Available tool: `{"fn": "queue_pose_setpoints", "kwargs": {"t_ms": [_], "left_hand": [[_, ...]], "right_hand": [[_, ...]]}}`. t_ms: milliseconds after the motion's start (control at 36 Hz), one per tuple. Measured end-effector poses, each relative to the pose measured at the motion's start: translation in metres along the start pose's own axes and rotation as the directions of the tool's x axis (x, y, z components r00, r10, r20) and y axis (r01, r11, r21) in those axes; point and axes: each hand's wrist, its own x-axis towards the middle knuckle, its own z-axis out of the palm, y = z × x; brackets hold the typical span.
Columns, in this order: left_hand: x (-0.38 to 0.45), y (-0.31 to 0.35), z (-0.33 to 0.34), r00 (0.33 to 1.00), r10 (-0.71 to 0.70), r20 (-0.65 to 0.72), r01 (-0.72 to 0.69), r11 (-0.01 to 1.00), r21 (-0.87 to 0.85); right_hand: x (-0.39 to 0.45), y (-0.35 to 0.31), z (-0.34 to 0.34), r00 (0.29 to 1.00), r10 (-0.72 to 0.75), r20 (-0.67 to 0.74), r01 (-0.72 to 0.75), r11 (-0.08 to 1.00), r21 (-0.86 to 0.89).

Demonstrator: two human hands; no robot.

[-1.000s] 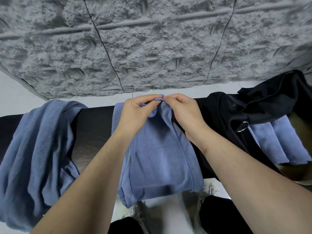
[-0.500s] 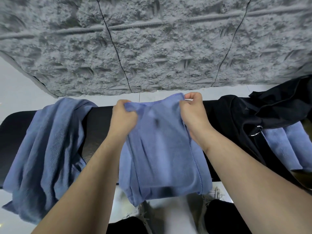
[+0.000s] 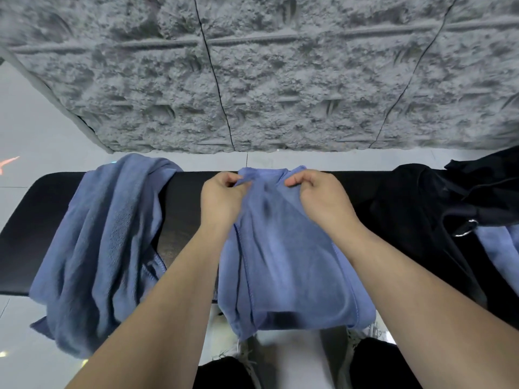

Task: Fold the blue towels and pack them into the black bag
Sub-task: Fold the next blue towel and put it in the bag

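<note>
Blue towel [image 3: 280, 248] in the middle of the frame hangs over the black surface [image 3: 185, 209], soft and floppy, best held by its top corners, where both hands [image 3: 222, 197] [image 3: 320, 197] pinch it.

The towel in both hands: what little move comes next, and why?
Probably lay its far edge flat on the bench: both the left hand and right hand pinch the towel at its top, bunched, with its near end hanging off.

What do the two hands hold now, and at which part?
Both the left hand and the right hand pinch the far edge of the middle blue cloth towel, near its two corners.
</note>
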Motion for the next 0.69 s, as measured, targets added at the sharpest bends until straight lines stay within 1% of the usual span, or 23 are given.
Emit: {"fn": "queue_pose_setpoints", "kwargs": {"t_ms": [83,139,222,278,333,389,444,556,639,694], "left_hand": [[-0.011,0.007,0.007,0.992,0.113,0.062,-0.113,0.994,-0.012],[-0.018,0.009,0.012,0.979,0.169,0.116,-0.166,0.986,-0.034],[-0.026,0.007,0.019,0.950,0.254,0.180,-0.249,0.967,-0.049],[-0.031,0.006,0.022,0.921,0.313,0.232,-0.310,0.949,-0.050],[-0.036,0.004,0.024,0.882,0.368,0.294,-0.376,0.926,-0.032],[-0.038,0.003,0.026,0.855,0.390,0.342,-0.412,0.911,-0.010],[-0.040,0.004,0.028,0.852,0.385,0.355,-0.409,0.912,-0.008],[-0.041,0.008,0.026,0.886,0.320,0.335,-0.336,0.942,-0.012],[-0.041,0.013,0.024,0.902,0.284,0.325,-0.288,0.957,-0.037],[-0.042,0.017,0.022,0.901,0.264,0.344,-0.264,0.963,-0.047]], "right_hand": [[0.000,-0.001,0.002,0.997,0.033,0.063,-0.036,0.998,0.047],[-0.002,-0.005,0.002,0.994,0.078,0.073,-0.086,0.988,0.124],[-0.007,-0.012,-0.007,0.972,0.189,0.140,-0.225,0.921,0.317],[-0.010,-0.013,-0.013,0.953,0.213,0.214,-0.285,0.869,0.403],[-0.010,-0.010,-0.014,0.952,0.214,0.221,-0.287,0.877,0.386],[-0.009,-0.006,-0.012,0.954,0.219,0.205,-0.281,0.893,0.351],[-0.008,-0.005,-0.011,0.951,0.235,0.200,-0.296,0.877,0.379],[-0.008,-0.005,-0.015,0.943,0.242,0.229,-0.325,0.820,0.471],[-0.008,-0.005,-0.017,0.935,0.251,0.253,-0.353,0.743,0.569],[-0.008,-0.005,-0.018,0.929,0.243,0.280,-0.368,0.701,0.611]]}}
